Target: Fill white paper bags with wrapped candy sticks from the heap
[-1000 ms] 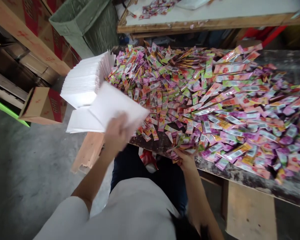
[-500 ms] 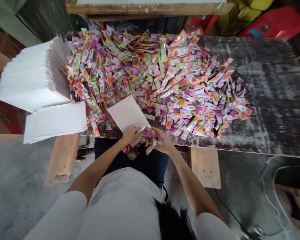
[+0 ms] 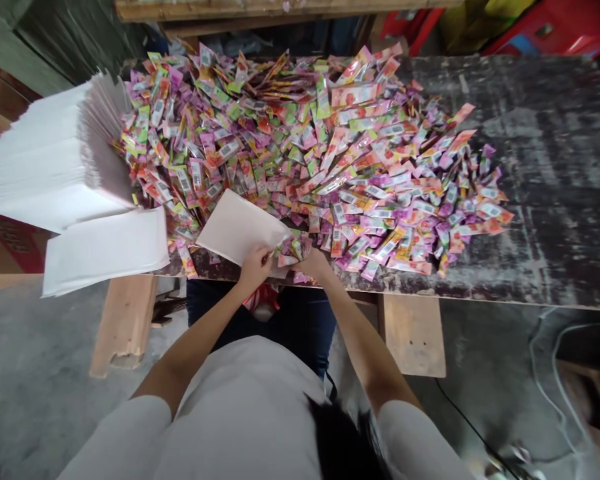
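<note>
A white paper bag lies aslant at the table's front edge, its near right end between my hands. My left hand pinches that end, thumb and fingers closed on the paper. From the right, my right hand grips a bunch of small colourful sachets at the bag's end; how far they sit inside it I cannot tell. Just beyond both hands spreads a big heap of similar sachets, pink, purple, green and orange, several showing barcodes.
On the left a tall stack of white paper bags stands beside the heap, with a few flat bags overhanging the front edge. The dark worn tabletop extends right. Red plastic stools and a wooden bench are behind.
The bunch of sachets has moved slightly up and left, against the bag's end. The bag has shifted left and lies flatter, with my left hand moving along with it.
</note>
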Tool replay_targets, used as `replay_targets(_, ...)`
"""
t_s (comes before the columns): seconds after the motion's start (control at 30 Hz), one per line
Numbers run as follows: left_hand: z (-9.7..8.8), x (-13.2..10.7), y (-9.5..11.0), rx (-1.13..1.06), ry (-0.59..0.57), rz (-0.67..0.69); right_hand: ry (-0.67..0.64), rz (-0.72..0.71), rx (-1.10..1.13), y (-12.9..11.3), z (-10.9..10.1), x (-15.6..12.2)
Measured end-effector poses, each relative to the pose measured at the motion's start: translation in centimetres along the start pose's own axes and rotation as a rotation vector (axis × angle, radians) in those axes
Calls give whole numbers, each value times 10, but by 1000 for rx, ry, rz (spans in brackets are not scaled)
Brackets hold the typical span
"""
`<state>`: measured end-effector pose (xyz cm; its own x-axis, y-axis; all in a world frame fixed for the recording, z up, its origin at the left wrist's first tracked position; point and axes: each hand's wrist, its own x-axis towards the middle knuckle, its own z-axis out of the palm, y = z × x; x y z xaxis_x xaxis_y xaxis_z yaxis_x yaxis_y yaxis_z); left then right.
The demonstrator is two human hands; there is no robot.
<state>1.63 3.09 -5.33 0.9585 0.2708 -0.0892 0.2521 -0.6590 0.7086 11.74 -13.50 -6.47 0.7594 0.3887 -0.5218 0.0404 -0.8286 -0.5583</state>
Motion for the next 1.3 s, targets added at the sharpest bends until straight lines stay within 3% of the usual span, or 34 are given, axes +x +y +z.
replay_targets(0.17,-6,9,14,-37,57,-74,171,120,-185,-31,24,-25)
replay_targets(0.37,-10,21,24,146,54,-8,334,17,-505,-53,47,-42)
replay_targets(0.47,-7,26,22,183,27,29,313,-23,-557,-53,49,-45)
replay_targets(0.67,-8,44,16,163,80,-64,281,-197,-568,-44,51,-42)
replay_targets(0.83,-23,34,25,283,-38,98,231,-93,-528,-45,35,-23)
replay_targets(0.97,-31,18,28,401,-112,27,137,-48,-485,-52,18,-10)
replay_targets(1.3,-23,8,24,347,-75,1,19,-39,-383,-56,-3,5)
